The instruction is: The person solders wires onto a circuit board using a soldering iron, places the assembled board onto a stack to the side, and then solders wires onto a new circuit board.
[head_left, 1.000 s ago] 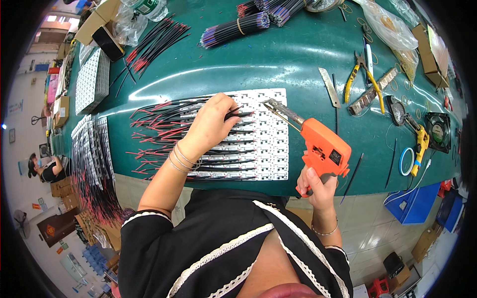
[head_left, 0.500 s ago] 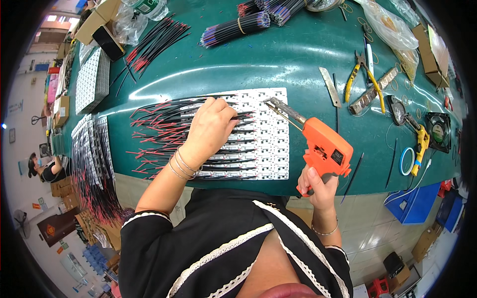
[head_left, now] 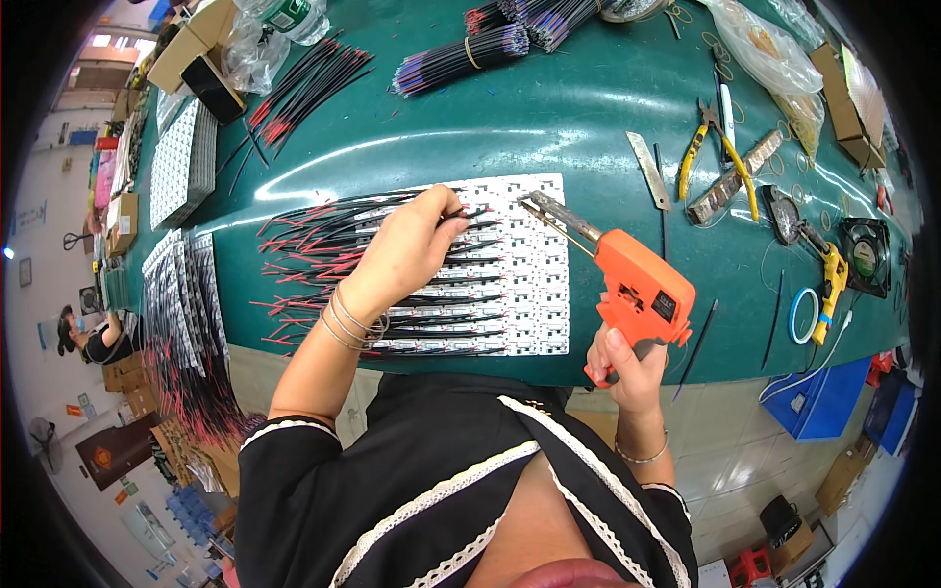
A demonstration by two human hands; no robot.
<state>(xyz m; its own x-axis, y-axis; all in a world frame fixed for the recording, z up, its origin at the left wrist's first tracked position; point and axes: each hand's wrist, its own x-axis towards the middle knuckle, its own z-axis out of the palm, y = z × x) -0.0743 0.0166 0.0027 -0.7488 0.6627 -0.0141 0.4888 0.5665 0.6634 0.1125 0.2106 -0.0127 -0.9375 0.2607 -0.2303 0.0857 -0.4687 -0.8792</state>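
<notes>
A white panel of small circuit boards (head_left: 537,284) lies on the bench in front of me, with rows of black wires with red ends (head_left: 319,255) reaching out over its left side. My left hand (head_left: 410,245) rests over these wires. Its thumb and fingers are pinched together on a black wire (head_left: 474,212) near the panel's far rows; the fingers partly hide it. In my right hand (head_left: 632,367) is an orange soldering gun (head_left: 642,289), gripped by its handle at the bench's near edge. The gun's metal tip points left, over the panel's upper right part.
Wired panels (head_left: 186,304) hang over the edge at left, beside stacked white panels (head_left: 183,162). Loose wires (head_left: 309,88) and a banded wire bundle (head_left: 461,59) lie at the back. On the right are yellow-handled pliers (head_left: 711,147), a metal strip (head_left: 649,169), a yellow-handled iron (head_left: 831,289) and a fan (head_left: 865,257).
My left hand has shifted slightly toward the panel's far edge, and its wrist has turned a little. My right hand and the soldering gun stay almost in place.
</notes>
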